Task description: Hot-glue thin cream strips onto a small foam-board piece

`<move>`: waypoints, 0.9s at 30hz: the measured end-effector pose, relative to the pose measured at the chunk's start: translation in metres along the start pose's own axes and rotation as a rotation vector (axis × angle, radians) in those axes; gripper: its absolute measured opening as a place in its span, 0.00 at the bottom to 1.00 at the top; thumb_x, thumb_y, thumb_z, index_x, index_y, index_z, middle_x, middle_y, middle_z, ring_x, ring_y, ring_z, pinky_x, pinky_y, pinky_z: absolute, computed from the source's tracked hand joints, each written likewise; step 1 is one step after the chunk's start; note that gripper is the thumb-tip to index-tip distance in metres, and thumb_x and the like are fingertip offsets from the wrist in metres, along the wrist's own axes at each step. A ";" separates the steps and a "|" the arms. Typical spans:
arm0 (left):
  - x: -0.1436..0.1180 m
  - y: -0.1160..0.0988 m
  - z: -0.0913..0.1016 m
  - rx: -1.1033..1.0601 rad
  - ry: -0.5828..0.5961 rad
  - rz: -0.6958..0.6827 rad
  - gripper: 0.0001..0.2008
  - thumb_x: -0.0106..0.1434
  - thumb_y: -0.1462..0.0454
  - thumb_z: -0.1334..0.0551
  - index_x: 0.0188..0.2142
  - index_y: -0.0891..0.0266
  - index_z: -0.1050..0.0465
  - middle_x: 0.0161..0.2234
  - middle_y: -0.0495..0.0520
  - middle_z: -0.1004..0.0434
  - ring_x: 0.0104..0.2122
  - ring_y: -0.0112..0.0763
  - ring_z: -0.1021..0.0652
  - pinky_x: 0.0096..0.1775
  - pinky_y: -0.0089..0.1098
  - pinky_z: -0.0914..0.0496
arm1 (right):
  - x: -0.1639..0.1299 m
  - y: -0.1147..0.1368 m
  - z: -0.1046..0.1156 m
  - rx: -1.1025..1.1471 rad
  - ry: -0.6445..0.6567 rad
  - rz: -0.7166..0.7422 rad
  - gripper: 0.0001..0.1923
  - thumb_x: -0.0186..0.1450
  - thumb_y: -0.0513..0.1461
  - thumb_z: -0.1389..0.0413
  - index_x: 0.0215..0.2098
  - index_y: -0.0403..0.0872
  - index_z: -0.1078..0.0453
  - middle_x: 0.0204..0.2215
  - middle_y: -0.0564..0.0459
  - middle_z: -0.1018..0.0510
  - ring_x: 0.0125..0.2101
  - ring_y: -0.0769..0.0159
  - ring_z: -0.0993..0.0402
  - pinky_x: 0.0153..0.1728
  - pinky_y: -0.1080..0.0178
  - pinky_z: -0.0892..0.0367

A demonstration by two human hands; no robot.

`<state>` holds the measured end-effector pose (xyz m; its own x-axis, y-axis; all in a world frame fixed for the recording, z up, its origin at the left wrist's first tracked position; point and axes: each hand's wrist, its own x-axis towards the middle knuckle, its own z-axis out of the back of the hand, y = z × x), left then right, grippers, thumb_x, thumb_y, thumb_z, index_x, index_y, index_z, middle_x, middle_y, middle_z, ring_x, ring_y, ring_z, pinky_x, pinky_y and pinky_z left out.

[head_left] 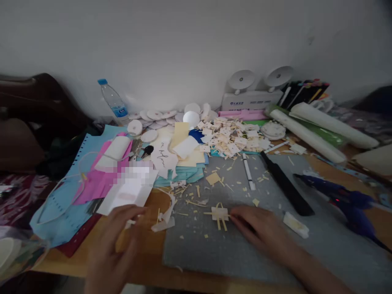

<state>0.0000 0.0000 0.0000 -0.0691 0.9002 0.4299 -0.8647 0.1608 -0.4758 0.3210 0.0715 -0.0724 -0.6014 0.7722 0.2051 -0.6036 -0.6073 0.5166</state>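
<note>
— Fingertips of the right hand (263, 228) are laid flat, nothing clasped, against a small cream card piece (219, 214) with thin sticks through it, on the grey mat (214, 253).

— And the left hand (118, 241)?

— It is held loosely curled by the white paper (128, 194); whether anything is pinched cannot be told, since it is blurred. A blue glue gun (343, 202) is seen right.

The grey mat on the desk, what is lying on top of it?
On the grey mat lie paper scraps, a small cream cut-out, a white pen and a black bar. The right hand hides what is beneath it.
</note>
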 end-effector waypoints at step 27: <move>0.041 -0.058 -0.124 -0.794 0.664 0.102 0.12 0.57 0.69 0.36 0.42 0.61 0.32 0.36 0.53 0.24 0.35 0.31 0.23 0.36 0.30 0.26 | -0.078 -0.003 0.040 -0.331 -0.432 -0.500 0.15 0.67 0.48 0.53 0.46 0.50 0.34 0.33 0.48 0.26 0.23 0.64 0.31 0.22 0.61 0.35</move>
<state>0.1088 0.0782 -0.0503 0.3726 0.9273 -0.0350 -0.2772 0.0753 -0.9578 0.3905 0.0207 -0.0564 0.0055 0.9350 0.3547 -0.9189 -0.1352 0.3706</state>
